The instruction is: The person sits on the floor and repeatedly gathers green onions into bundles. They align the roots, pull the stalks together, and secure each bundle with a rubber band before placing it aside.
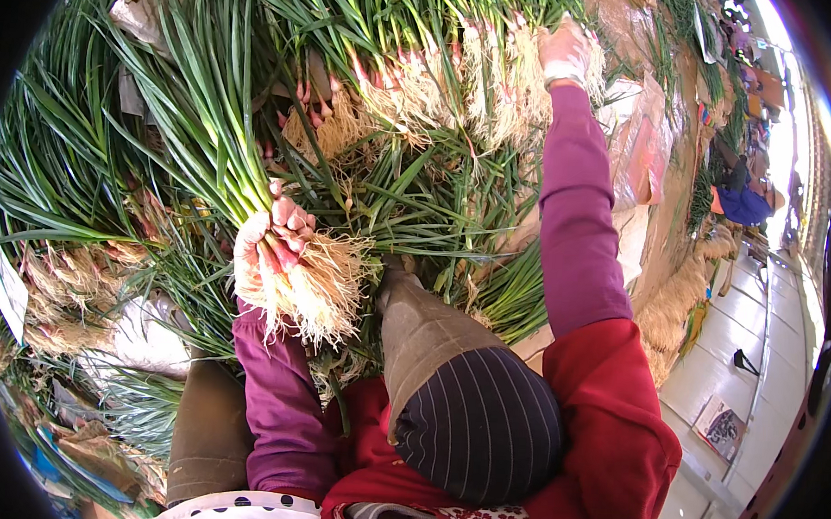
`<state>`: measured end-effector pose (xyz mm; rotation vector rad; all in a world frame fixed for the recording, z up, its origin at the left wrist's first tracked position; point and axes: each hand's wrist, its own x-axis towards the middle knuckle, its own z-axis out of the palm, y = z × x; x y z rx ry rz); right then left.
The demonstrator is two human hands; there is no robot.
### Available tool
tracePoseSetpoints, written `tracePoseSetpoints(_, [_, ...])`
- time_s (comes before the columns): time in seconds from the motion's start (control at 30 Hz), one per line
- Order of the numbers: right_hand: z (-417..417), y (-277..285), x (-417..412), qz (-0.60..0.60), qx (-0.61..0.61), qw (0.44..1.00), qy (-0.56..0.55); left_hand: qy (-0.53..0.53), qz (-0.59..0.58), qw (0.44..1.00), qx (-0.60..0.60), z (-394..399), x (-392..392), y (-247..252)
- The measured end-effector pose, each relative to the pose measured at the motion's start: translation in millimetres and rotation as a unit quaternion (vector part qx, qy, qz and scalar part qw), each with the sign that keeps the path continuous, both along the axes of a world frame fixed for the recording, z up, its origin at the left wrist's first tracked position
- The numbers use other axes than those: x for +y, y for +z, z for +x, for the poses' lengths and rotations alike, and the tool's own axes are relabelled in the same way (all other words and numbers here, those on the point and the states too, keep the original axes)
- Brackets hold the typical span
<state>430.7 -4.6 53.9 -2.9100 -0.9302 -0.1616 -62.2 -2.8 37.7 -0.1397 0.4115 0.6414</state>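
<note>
My left hand (288,220) is closed around a bunch of green garlic (242,175). The long flat leaves rise up and to the left, while the reddish bulb ends and pale roots (320,290) fan out beside my purple sleeve. At the top right, my outstretched right hand (566,52) touches the right end of a row of green garlic plants (424,72). A whitish glove or coating covers that hand. Its fingers are partly hidden, so I cannot tell whether they grip any stems.
Loose leaves (418,204) lie between my arms. More green garlic heaps (59,146) fill the left side, near a pale sack (144,334). Plastic wrapping (640,140) lies right of my right arm. Several people sit along the far right, including a person in blue (745,204).
</note>
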Motion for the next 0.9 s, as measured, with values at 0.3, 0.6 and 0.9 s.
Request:
tracePoseSetpoints(0.3, [-101.9,-71.5,47.0,-0.219,0.080,0.964,0.129,0.011,0.032,0.999,0.041,15.4,-5.9,11.3])
tracePoseSetpoints(0.6, [-279.2,-17.6,-52.3,0.158,0.529,0.751,0.364,-0.066,0.020,0.986,0.153,10.6,-6.3,5.7])
tracePoseSetpoints(0.9, [-304.1,-35.4,-27.6,0.113,0.740,0.638,0.183,-0.075,-0.025,0.984,0.163,13.0,-16.4,0.1])
